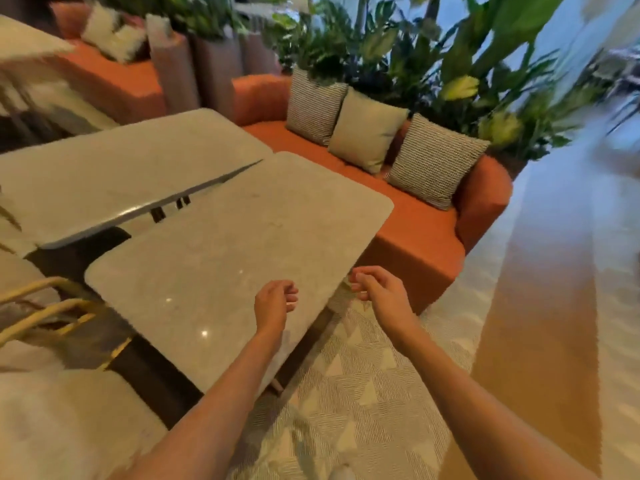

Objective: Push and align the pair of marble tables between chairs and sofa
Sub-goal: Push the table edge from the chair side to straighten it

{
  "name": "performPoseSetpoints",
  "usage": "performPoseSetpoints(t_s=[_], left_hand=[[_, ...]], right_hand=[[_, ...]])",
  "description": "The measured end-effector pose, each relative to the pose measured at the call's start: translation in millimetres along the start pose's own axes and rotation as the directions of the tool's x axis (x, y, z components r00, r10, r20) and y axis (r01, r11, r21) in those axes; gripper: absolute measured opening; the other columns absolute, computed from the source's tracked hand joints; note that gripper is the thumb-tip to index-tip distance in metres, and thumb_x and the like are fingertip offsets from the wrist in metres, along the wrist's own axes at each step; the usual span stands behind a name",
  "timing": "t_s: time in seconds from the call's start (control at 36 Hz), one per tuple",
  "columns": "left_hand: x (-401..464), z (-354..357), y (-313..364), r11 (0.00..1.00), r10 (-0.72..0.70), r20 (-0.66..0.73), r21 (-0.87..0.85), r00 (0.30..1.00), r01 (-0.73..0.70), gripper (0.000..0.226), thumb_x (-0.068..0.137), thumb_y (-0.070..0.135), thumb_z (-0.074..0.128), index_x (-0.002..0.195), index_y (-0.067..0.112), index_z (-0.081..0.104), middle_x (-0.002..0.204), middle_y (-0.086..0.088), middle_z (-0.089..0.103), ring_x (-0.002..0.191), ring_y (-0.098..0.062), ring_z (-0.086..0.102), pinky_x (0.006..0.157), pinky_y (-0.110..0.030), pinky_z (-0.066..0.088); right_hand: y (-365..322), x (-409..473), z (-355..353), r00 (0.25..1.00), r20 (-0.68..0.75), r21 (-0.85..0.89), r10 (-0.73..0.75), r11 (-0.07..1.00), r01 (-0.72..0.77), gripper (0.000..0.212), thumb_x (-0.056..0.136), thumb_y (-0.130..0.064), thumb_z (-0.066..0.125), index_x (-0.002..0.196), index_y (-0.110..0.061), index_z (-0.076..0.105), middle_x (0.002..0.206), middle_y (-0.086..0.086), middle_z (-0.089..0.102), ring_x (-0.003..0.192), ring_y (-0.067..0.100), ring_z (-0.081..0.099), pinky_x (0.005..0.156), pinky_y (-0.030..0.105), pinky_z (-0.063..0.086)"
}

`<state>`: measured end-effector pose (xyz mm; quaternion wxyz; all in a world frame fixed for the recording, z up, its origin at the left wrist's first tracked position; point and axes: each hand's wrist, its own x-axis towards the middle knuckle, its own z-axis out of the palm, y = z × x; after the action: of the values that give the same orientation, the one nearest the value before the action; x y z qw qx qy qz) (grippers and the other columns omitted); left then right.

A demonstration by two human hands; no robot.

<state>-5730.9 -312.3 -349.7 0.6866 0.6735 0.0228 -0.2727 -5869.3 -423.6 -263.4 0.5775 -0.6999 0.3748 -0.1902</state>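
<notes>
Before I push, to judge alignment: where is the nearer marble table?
In the head view, the nearer marble table sits centre, between the orange sofa and the farther marble table.

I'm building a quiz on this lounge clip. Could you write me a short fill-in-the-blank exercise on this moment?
1. The near table and the far table are split by a gap that widens toward the ____.
2. The sofa is ____ in colour.
3. ____ cushions lean on its back.
4. The left hand and right hand hold ____.

Missing words: chairs; orange; three; nothing
</notes>
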Motion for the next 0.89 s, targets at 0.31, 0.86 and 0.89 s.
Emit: performPoseSetpoints(t_s=[0.31, 0.86, 0.89], left_hand=[[43.8, -23.7, -52.5, 0.973, -0.013, -0.458, 0.197, 0.889, 0.116, 0.019, 0.096, 0.023, 0.052, 0.106, 0.015, 0.067, 0.122, -0.005, 0.061, 0.115, -0.027, 0.057, 0.099, -0.042, 0.047], [59.8, -25.2, -205.7, 0.246, 0.472, -0.567, 0.82, 0.675, 0.516, 0.071, 0.093, 0.046, 0.03, 0.147, -0.001, 0.038, 0.156, -0.021, 0.035, 0.146, -0.034, 0.029, 0.121, -0.052, 0.019], [59.6, -25.1, -205.6, 0.241, 0.474, -0.568, 0.819, 0.673, 0.521, 0.071, 0.093, 0.045, 0.031, 0.146, -0.001, 0.039, 0.156, -0.021, 0.035, 0.146, -0.034, 0.03, 0.121, -0.052, 0.019]], right_hand=[[31.5, 140.5, 29.6, 0.889, 0.455, -0.338, 0.048, 0.933, 0.122, 0.015, 0.098, -0.022, 0.056, 0.105, -0.016, 0.067, 0.101, 0.002, 0.069, 0.096, 0.02, 0.064, 0.082, 0.031, 0.05], [236.4, 160.7, 183.1, 0.379, 0.731, -0.359, -0.567, 0.153, 0.921, 0.034, 0.093, -0.038, 0.043, 0.118, -0.017, 0.056, 0.122, 0.005, 0.053, 0.116, 0.025, 0.048, 0.1, 0.042, 0.029], [237.5, 160.4, 184.0, 0.372, 0.729, -0.359, -0.575, 0.143, 0.923, 0.035, 0.093, -0.038, 0.043, 0.117, -0.016, 0.057, 0.122, 0.006, 0.054, 0.117, 0.026, 0.048, 0.1, 0.043, 0.03]])
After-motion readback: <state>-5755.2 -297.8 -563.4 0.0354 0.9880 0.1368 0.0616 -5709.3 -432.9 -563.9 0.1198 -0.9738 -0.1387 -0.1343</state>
